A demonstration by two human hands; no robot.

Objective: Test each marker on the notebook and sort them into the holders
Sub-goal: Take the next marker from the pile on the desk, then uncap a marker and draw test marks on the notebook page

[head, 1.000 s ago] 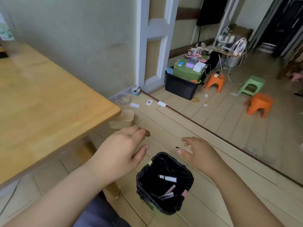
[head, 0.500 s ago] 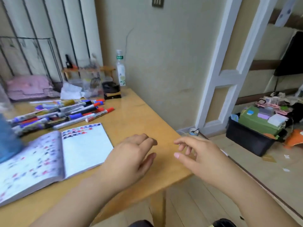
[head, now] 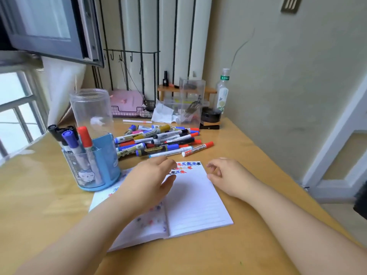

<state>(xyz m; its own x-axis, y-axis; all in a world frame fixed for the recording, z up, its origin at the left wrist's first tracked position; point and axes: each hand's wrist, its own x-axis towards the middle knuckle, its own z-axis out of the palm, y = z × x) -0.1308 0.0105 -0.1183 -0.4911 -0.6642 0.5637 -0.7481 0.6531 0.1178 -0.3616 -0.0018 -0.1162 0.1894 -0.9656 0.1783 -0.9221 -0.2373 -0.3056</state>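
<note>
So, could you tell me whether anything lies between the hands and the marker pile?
Nothing visible does. Both the left hand and right hand hover empty over the notebook, with only bare page and table between them and the marker pile.

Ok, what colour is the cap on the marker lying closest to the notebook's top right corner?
Red, on the whiteboard marker; clearest in the head view.

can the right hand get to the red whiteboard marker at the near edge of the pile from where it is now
Probably yes. The right hand is empty over the notebook, and the red marker lies just beyond it on the pile's near edge, with nothing between.
</note>
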